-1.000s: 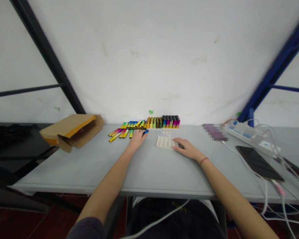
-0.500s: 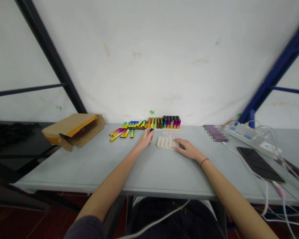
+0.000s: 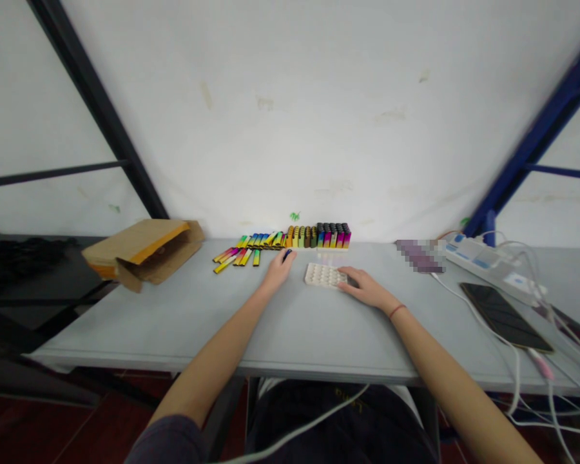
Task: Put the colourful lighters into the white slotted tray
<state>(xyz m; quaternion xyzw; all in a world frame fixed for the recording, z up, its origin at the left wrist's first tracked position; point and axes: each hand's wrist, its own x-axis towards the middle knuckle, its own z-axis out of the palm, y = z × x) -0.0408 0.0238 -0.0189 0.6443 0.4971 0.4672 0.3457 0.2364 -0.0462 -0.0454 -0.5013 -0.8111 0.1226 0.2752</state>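
The tray (image 3: 323, 275) is white, the loose pieces (image 3: 244, 258) multicoloured, the tabletop (image 3: 299, 332) grey.

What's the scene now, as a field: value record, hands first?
Left hand: holds a small dark blue piece, partly hidden by the fingers
Right hand: thumb and fingers spread at the right end of the white tray; grip unclear
Loose pieces: multicoloured sticks, lying left of the left hand
Upright groups: yellow-topped beside dark-topped, near the wall
Far left: cardboard box, open end facing right
Right side: power strip, black phone
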